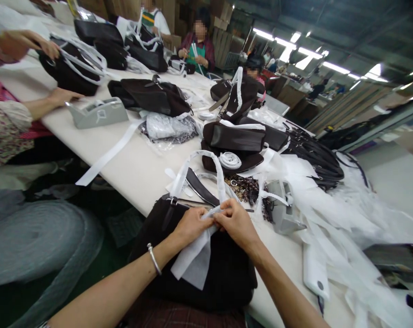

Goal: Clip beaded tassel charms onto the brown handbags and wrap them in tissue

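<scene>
A black handbag (227, 269) lies against the table edge in front of me, its handle (203, 156) wrapped in white paper and arching up. At the bag's top, my left hand (192, 223) pinches a strip of white wrapping paper (196, 262), whose loose end hangs over the bag front. Close beside it, my right hand (234, 221) has its fingers pressed together on the same paper, by the right base of the handle. The fingertips of both hands nearly meet. Part of the paper is hidden beneath the fingers.
A tape dispenser (283, 209) stands to the right, near white paper sheets (295, 166). Another dispenser (100, 111) is at left, beside a co-worker's hand (61, 96). Several black handbags (152, 93) cover the far table. A large foam roll (38, 241) sits at lower left.
</scene>
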The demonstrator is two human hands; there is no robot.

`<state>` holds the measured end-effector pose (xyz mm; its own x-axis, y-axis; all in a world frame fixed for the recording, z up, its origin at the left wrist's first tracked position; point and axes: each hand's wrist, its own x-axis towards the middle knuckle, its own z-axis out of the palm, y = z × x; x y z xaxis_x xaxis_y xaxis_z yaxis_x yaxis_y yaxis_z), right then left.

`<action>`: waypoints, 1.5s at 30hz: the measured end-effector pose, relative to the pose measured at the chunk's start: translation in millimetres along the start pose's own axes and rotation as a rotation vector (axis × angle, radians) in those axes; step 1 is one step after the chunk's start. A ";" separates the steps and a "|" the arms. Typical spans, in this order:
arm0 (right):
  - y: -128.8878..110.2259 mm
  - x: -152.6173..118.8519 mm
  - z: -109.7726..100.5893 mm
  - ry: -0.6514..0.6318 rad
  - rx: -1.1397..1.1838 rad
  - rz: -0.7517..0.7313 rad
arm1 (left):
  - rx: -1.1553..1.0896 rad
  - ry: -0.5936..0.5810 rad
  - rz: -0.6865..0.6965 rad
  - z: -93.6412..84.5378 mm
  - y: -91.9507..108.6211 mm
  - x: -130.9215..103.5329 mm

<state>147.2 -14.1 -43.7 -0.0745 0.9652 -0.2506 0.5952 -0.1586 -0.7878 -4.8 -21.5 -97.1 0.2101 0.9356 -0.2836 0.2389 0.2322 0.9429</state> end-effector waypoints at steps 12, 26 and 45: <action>1.5 8.2 -0.9 -0.103 -0.308 0.264 | 0.004 -0.004 0.015 -2.3 -5.0 0.6; -20.9 6.4 -31.3 -0.233 -1.000 -0.815 | -0.430 -0.219 -0.021 -1.3 -14.4 4.0; 0.7 48.1 -28.1 -0.559 -0.420 -0.435 | 0.028 -0.274 -0.096 -35.2 -0.9 -48.5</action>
<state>166.6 38.1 -40.5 -0.6886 0.6592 -0.3020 0.6629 0.4037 -0.6305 -48.6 -57.7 -78.1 0.4324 0.8024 -0.4113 0.2949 0.3052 0.9055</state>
